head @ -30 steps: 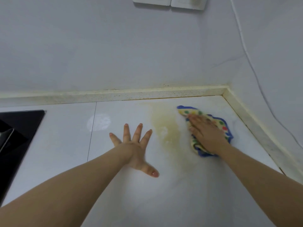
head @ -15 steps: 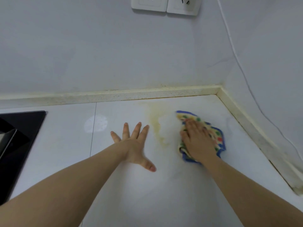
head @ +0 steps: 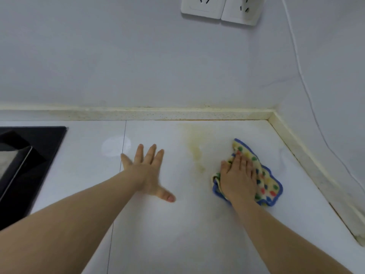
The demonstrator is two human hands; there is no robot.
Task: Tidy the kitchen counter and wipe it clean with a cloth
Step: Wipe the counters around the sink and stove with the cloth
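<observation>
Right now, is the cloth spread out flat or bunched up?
Bunched up: the cloth shows folds and a crumpled, uneven edge under the flat right hand.

No text, brand, number or sign can be read anywhere in view. The two wall sockets (head: 203, 8) show only their pin slots. The cloth (head: 270, 186) bears coloured dots, no lettering.
</observation>
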